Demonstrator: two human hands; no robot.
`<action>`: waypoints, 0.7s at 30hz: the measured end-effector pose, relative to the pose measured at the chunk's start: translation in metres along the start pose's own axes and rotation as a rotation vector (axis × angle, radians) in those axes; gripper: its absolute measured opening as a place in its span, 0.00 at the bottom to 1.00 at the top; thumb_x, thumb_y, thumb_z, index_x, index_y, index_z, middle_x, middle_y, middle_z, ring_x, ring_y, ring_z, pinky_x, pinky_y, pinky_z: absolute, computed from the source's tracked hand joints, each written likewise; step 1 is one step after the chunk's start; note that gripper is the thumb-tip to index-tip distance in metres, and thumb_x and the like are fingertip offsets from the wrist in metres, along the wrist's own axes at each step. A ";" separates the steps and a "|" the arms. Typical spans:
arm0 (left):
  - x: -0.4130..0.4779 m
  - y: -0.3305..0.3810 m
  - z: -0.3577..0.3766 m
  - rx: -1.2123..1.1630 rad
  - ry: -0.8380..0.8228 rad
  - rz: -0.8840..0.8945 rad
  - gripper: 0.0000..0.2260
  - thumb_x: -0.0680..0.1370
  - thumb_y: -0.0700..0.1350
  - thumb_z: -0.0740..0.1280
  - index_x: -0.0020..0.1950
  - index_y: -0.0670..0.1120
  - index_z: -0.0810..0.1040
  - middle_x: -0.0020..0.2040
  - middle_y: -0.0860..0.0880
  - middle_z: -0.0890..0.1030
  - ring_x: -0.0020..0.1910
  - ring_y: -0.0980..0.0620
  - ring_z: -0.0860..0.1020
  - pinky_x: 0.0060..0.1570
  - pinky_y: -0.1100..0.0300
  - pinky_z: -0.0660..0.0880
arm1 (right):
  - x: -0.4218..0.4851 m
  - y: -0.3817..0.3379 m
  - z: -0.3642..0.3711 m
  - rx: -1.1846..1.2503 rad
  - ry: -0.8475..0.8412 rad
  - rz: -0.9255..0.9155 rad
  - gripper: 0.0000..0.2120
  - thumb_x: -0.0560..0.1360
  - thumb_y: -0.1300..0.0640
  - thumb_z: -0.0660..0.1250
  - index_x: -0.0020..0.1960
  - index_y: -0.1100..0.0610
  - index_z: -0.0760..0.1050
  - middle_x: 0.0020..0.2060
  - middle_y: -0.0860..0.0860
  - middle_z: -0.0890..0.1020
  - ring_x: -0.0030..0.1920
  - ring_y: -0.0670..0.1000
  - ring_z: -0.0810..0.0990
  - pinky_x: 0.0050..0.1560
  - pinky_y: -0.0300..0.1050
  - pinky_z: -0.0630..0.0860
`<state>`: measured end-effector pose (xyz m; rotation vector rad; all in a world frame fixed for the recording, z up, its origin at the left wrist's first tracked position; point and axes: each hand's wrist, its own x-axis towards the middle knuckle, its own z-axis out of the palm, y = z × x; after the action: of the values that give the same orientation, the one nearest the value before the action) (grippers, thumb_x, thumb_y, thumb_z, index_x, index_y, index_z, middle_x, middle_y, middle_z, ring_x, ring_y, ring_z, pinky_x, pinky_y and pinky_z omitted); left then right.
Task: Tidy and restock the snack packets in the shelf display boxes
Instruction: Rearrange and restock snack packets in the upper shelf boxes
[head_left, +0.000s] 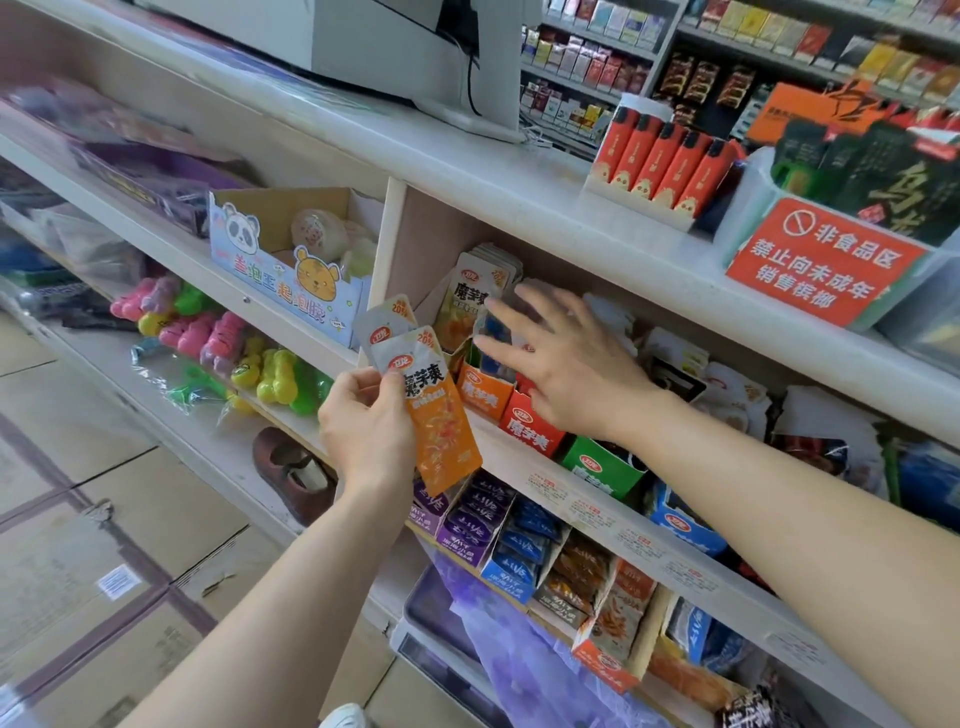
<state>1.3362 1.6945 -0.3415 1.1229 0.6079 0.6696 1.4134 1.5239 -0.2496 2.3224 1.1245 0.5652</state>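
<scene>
My left hand (366, 423) grips two orange-and-silver snack packets (434, 415) upright in front of the middle shelf. My right hand (561, 364) reaches into the shelf with fingers spread, over the orange display box (480, 397) and the red display box (532, 428). A stack of matching orange packets (475, 296) stands upright in the orange box, just left of my right fingertips. A green display box (597, 467) sits to the right of the red one, under my right wrist.
A panda-and-tiger cardboard box (283, 265) stands left of a white shelf divider (387, 244). Purple, blue and brown packet boxes (498, 530) fill the shelf below. Colourful toys (228, 343) lie at the left. Lighters (660, 163) and an orange sign (821, 262) sit on the counter above.
</scene>
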 end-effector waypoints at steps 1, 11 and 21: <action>0.001 0.000 0.000 0.001 -0.001 -0.008 0.08 0.80 0.49 0.70 0.41 0.51 0.78 0.41 0.50 0.82 0.42 0.50 0.81 0.49 0.47 0.81 | 0.009 -0.004 0.000 -0.017 -0.070 -0.039 0.34 0.78 0.53 0.65 0.80 0.43 0.55 0.82 0.52 0.49 0.80 0.60 0.46 0.77 0.61 0.42; 0.008 -0.003 -0.003 -0.023 -0.047 -0.041 0.07 0.78 0.52 0.71 0.42 0.52 0.80 0.44 0.48 0.85 0.47 0.44 0.85 0.49 0.39 0.82 | 0.008 0.019 0.008 -0.177 -0.386 0.116 0.31 0.76 0.29 0.52 0.69 0.46 0.74 0.66 0.51 0.76 0.71 0.57 0.65 0.69 0.58 0.59; 0.006 -0.001 -0.005 -0.065 -0.080 -0.068 0.07 0.75 0.57 0.71 0.41 0.55 0.81 0.44 0.47 0.85 0.46 0.42 0.85 0.47 0.37 0.83 | 0.000 0.024 0.011 0.065 -0.283 0.188 0.23 0.76 0.31 0.58 0.58 0.45 0.80 0.54 0.46 0.79 0.63 0.52 0.70 0.68 0.56 0.60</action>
<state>1.3367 1.7020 -0.3443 1.0594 0.5493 0.5795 1.4339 1.5085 -0.2443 2.4847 0.8111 0.2558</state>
